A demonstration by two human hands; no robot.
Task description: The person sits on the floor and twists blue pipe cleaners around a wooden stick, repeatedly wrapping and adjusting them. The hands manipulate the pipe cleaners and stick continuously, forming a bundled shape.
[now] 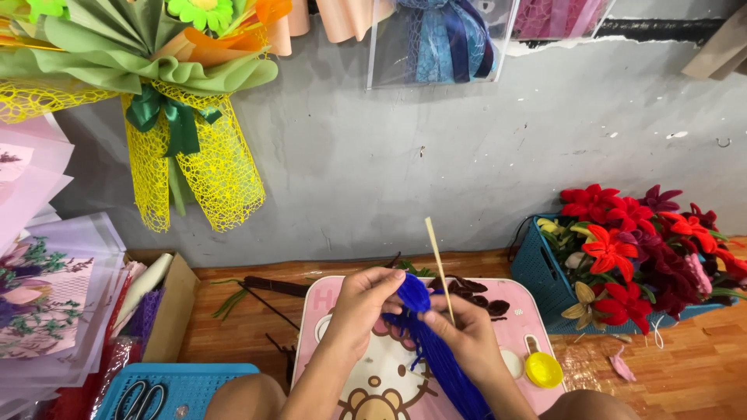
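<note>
My left hand (359,306) pinches the rounded top of a blue pipe-cleaner flower (415,294) whose long blue strands (450,367) hang down toward my lap. My right hand (465,333) grips the bundle just below the top, together with a thin wooden stick (437,258) that points up and slightly left. Both hands work above a small pink cartoon-cat table (515,313), where dark maroon pipe-cleaner pieces (476,295) lie behind my hands.
A blue basket (538,274) with red, maroon and yellow handmade flowers stands at right. A yellow lid (542,369) rests on the table's right edge. Scissors (142,400) lie on a blue tray at lower left, beside a cardboard box (176,303). Wrapped bouquets hang on the grey wall.
</note>
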